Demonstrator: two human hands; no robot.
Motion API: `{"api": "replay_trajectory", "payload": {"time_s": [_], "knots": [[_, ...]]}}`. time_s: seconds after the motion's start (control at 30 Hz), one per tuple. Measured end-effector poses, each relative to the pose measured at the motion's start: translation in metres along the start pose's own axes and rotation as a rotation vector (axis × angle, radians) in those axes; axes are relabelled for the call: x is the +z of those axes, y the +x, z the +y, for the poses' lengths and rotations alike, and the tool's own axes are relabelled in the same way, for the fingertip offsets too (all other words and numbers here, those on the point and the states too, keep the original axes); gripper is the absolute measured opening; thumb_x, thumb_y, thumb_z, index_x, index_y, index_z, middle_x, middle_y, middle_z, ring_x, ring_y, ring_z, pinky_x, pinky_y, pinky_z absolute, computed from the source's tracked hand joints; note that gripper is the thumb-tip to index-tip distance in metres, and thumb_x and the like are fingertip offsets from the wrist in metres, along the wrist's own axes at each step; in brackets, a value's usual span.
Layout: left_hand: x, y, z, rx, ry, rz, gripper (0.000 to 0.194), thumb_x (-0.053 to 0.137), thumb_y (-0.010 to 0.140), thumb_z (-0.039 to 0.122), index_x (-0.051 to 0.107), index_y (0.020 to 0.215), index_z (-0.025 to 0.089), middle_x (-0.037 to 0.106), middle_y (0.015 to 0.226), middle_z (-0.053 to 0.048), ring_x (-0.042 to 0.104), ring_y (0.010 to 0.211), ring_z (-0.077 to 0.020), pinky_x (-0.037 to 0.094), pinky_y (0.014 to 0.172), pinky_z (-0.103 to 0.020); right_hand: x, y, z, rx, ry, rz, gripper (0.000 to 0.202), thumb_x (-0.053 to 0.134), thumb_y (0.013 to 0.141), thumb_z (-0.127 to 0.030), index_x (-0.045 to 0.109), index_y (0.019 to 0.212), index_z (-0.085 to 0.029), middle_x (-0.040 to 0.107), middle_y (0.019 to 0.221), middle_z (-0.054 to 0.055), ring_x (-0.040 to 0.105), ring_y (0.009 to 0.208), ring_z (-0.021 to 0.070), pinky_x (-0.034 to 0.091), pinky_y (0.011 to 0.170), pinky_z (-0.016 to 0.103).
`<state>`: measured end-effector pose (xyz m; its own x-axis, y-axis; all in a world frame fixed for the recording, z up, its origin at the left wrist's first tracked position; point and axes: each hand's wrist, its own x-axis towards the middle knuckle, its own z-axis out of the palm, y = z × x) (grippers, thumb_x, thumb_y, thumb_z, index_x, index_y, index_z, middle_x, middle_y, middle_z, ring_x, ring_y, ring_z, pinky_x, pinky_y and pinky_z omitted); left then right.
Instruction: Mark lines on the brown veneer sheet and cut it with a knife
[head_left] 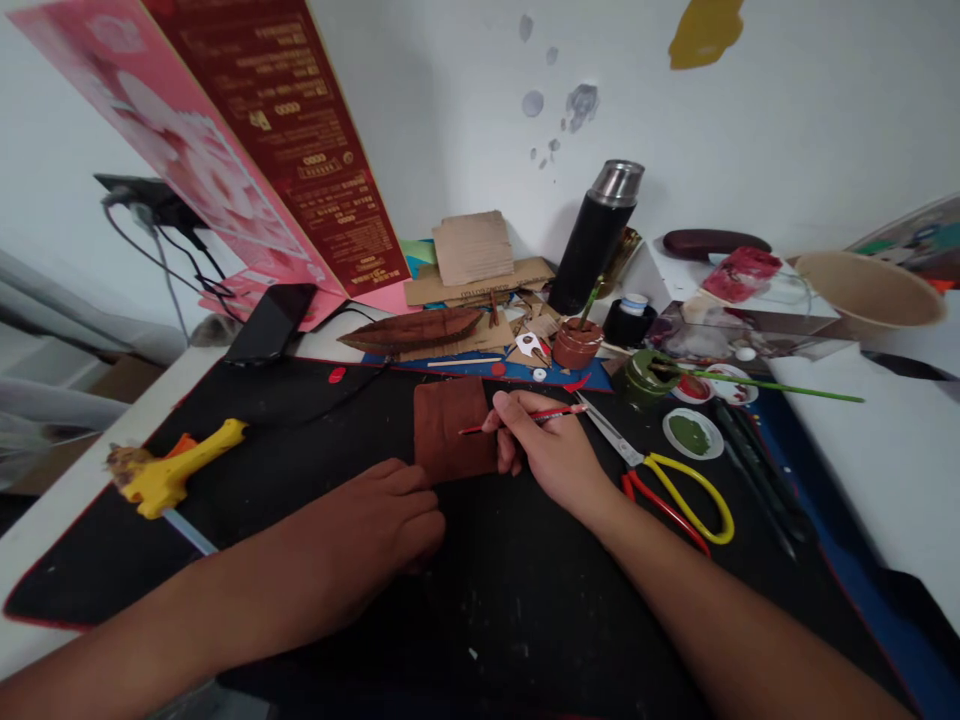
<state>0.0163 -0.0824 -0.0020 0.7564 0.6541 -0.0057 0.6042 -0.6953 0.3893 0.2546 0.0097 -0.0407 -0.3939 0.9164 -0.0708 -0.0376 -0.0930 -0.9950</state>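
Note:
A reddish-brown square piece (450, 425) lies on the black mat (300, 430). My right hand (551, 445) is closed round a thin red pencil (559, 412), whose dark tip points left over the piece. At the square's lower left corner rests my left hand (382, 515), its fingers curled; whatever lies beneath them is hidden. Scissors (637, 460) with yellow and red handles lie right of my right hand. Behind the square are a jar of brown paint (577, 345) and a brown boat-shaped piece (412, 330).
A green paint jar (645, 378) and a lid of green paint (691, 434) stand at the right. Further back are a black flask (596, 240) and cardboard scraps (472, 250). On the left lie a phone (270, 323) and a yellow object (180, 470).

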Motion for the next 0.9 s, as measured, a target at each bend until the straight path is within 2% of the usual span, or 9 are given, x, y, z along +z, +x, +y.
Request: {"api": "replay_trajectory", "payload": {"time_s": [0.1, 0.17, 0.3, 0.37, 0.53, 0.7, 0.9], "knots": [[-0.002, -0.015, -0.005, -0.085, -0.075, 0.068, 0.024, 0.051, 0.105, 0.01, 0.067, 0.109, 0.028, 0.072, 0.101, -0.001, 0.066, 0.093, -0.0194, 0.051, 0.084, -0.032, 0.0, 0.0, 0.001, 0.005, 0.029, 0.009, 0.051, 0.067, 0.098, -0.069, 0.07, 0.08, -0.022, 0.058, 0.052, -0.005, 0.059, 0.045, 0.0131, 0.042, 0.044, 0.024], [-0.005, -0.024, -0.01, -0.163, -0.108, 0.14, 0.025, 0.047, 0.108, 0.015, 0.069, 0.109, 0.028, 0.074, 0.1, -0.002, 0.07, 0.091, -0.0187, 0.055, 0.082, -0.03, -0.001, 0.0, 0.001, 0.006, 0.046, 0.018, 0.051, 0.067, 0.097, -0.07, 0.07, 0.081, -0.022, 0.057, 0.051, -0.005, 0.059, 0.045, 0.0132, 0.042, 0.043, 0.024], [-0.002, -0.03, -0.014, -0.338, -0.185, 0.288, 0.022, 0.052, 0.111, 0.035, 0.071, 0.103, 0.027, 0.076, 0.088, 0.001, 0.072, 0.073, -0.0166, 0.057, 0.065, -0.025, -0.001, 0.001, 0.002, 0.003, 0.084, 0.051, 0.05, 0.068, 0.097, -0.07, 0.07, 0.081, -0.022, 0.057, 0.052, -0.006, 0.058, 0.044, 0.0125, 0.042, 0.043, 0.024], [0.004, -0.029, -0.014, -0.39, -0.2, 0.354, 0.023, 0.055, 0.111, 0.042, 0.072, 0.107, 0.028, 0.078, 0.092, 0.0, 0.074, 0.077, -0.0178, 0.059, 0.068, -0.025, 0.0, 0.001, 0.001, -0.001, 0.092, 0.073, 0.05, 0.068, 0.097, -0.07, 0.07, 0.081, -0.023, 0.057, 0.052, -0.006, 0.058, 0.044, 0.0125, 0.043, 0.043, 0.025], [0.021, -0.017, -0.016, -0.345, -0.122, 0.366, 0.023, 0.053, 0.112, 0.035, 0.075, 0.111, 0.027, 0.077, 0.095, -0.002, 0.073, 0.086, -0.0187, 0.058, 0.076, -0.028, -0.003, 0.001, -0.004, -0.021, 0.074, 0.14, 0.05, 0.069, 0.097, -0.07, 0.07, 0.08, -0.023, 0.057, 0.052, -0.005, 0.06, 0.044, 0.0134, 0.043, 0.042, 0.024], [0.029, -0.002, -0.019, -0.343, -0.04, 0.376, 0.02, 0.056, 0.11, 0.029, 0.074, 0.117, 0.024, 0.077, 0.099, -0.003, 0.073, 0.09, -0.0199, 0.059, 0.081, -0.032, -0.01, 0.003, -0.008, -0.096, 0.072, 0.249, 0.049, 0.071, 0.097, -0.069, 0.071, 0.08, -0.023, 0.057, 0.052, -0.004, 0.06, 0.044, 0.0139, 0.044, 0.042, 0.025], [0.037, 0.011, -0.016, -0.351, -0.022, 0.407, 0.019, 0.055, 0.11, 0.025, 0.071, 0.12, 0.021, 0.072, 0.111, -0.006, 0.071, 0.1, -0.0204, 0.061, 0.089, -0.035, -0.009, 0.003, -0.007, -0.082, 0.065, 0.22, 0.051, 0.073, 0.095, -0.071, 0.07, 0.079, -0.023, 0.057, 0.051, -0.004, 0.059, 0.044, 0.0134, 0.043, 0.042, 0.025]]}}
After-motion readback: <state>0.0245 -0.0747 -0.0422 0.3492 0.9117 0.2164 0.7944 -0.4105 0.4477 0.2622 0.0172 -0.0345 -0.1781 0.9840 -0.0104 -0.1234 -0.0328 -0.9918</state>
